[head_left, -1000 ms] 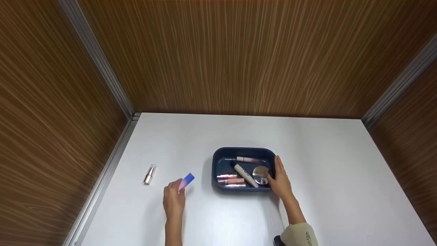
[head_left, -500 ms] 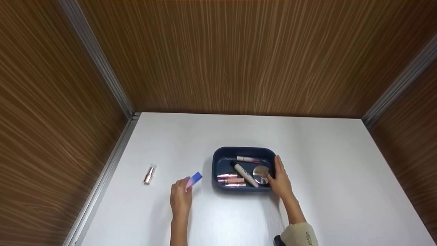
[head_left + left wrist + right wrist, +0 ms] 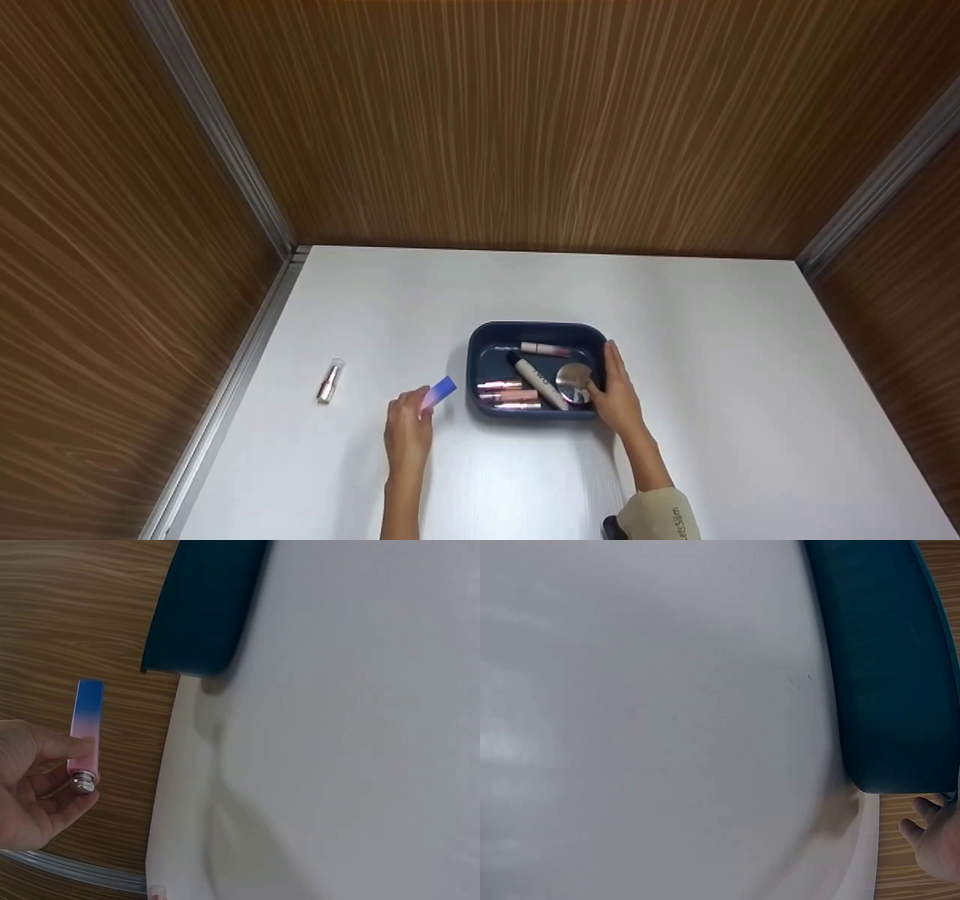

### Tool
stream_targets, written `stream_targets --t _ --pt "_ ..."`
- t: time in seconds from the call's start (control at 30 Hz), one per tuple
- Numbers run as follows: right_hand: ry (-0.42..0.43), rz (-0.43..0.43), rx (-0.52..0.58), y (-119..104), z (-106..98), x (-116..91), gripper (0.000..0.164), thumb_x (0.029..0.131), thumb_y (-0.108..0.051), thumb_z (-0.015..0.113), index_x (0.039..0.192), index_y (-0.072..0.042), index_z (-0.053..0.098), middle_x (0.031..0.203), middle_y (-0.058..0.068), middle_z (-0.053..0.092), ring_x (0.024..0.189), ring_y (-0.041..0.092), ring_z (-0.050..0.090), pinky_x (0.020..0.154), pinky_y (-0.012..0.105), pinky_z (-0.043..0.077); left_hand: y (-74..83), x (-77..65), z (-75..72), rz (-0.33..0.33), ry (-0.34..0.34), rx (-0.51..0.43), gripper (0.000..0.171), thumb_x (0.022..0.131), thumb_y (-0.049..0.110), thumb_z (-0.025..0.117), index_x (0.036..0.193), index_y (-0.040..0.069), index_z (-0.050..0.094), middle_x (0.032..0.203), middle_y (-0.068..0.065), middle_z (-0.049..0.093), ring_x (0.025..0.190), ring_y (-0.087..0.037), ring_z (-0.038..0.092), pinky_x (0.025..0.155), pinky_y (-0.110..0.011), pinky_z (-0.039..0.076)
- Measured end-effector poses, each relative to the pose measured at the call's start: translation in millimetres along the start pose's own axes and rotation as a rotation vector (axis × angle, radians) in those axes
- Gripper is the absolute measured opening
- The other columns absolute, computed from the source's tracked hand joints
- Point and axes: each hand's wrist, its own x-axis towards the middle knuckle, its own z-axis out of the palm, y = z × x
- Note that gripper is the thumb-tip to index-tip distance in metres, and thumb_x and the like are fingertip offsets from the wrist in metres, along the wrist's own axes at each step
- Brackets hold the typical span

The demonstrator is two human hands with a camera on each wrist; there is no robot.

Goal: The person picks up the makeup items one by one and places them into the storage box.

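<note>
My left hand [image 3: 408,431] pinches a square-sided lipstick tube [image 3: 439,392], held above the table left of the dark blue box. In the left wrist view the tube [image 3: 87,724] fades from blue to pink, with a silver piece at its lower end. At the right end of the open box [image 3: 536,330], my right hand [image 3: 619,409] grips the wall, thumb over the rim and fingers along the outside. Inside lie a round silver compact [image 3: 573,381], a thick white tube with a black cap [image 3: 541,382], a white-and-pink lip gloss [image 3: 545,349] and several shiny pink tubes [image 3: 510,395].
A clear-capped lipstick [image 3: 329,381] lies on the white table [image 3: 712,337] at the left. Wood-patterned panels [image 3: 487,127] with metal corner strips stand behind and on both sides. A small black object [image 3: 613,528] shows beside the right sleeve.
My left hand has moved right with the lipstick tube, closer to the box, slowing over the last half second. The right hand and the box have stayed in place.
</note>
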Motion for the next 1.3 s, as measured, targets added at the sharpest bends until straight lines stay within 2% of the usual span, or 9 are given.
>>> stream_targets --t 0.27,0.57,0.87,1.03,1.3 --pt "0.003 -0.012 0.0 0.7 -1.2 -0.9 0.075 0.084 -0.003 0.061 0.143 0.006 0.016 0.148 0.023 0.013 0.133 0.039 0.015 0.103 0.05 0.018 6.4 2.1 4.1 -0.004 -0.012 -0.013 0.029 0.071 -0.01 0.071 0.099 -0.001 0.068 0.094 -0.016 0.064 0.086 -0.032 0.058 0.077 -0.042 0.048" --pt "0.004 -0.015 0.011 1.9 -1.7 -0.8 0.075 0.084 -0.001 0.06 0.144 0.005 0.015 0.148 0.022 0.012 0.133 0.039 0.014 0.104 0.05 0.017 12.0 -3.4 14.2 0.046 -0.036 0.006 0.03 0.07 -0.01 0.071 0.098 0.0 0.069 0.093 -0.013 0.064 0.087 -0.029 0.058 0.077 -0.041 0.047" --pt "-0.002 0.003 0.01 0.1 -2.0 -1.0 0.076 0.084 -0.003 0.06 0.144 0.005 0.014 0.149 0.022 0.012 0.132 0.04 0.016 0.103 0.052 0.018 19.0 -0.5 19.0 0.045 -0.054 -0.008 0.029 0.071 -0.009 0.07 0.098 0.001 0.069 0.094 -0.012 0.064 0.087 -0.028 0.057 0.076 -0.04 0.048" --pt "-0.002 0.017 0.007 0.2 -1.9 -1.1 0.076 0.084 -0.005 0.06 0.144 0.004 0.015 0.149 0.021 0.012 0.133 0.039 0.016 0.102 0.051 0.02 21.4 1.9 21.7 0.068 -0.047 0.002 0.029 0.071 -0.009 0.07 0.098 0.001 0.069 0.094 -0.011 0.065 0.087 -0.027 0.057 0.076 -0.038 0.048" --pt "0.01 -0.002 0.006 1.3 -1.5 -0.8 0.075 0.083 -0.002 0.061 0.143 0.006 0.016 0.148 0.022 0.013 0.132 0.039 0.016 0.102 0.052 0.02 25.4 4.3 25.7 0.144 -0.013 0.006 0.028 0.069 -0.009 0.071 0.095 0.001 0.069 0.092 -0.01 0.064 0.085 -0.027 0.057 0.075 -0.038 0.047"
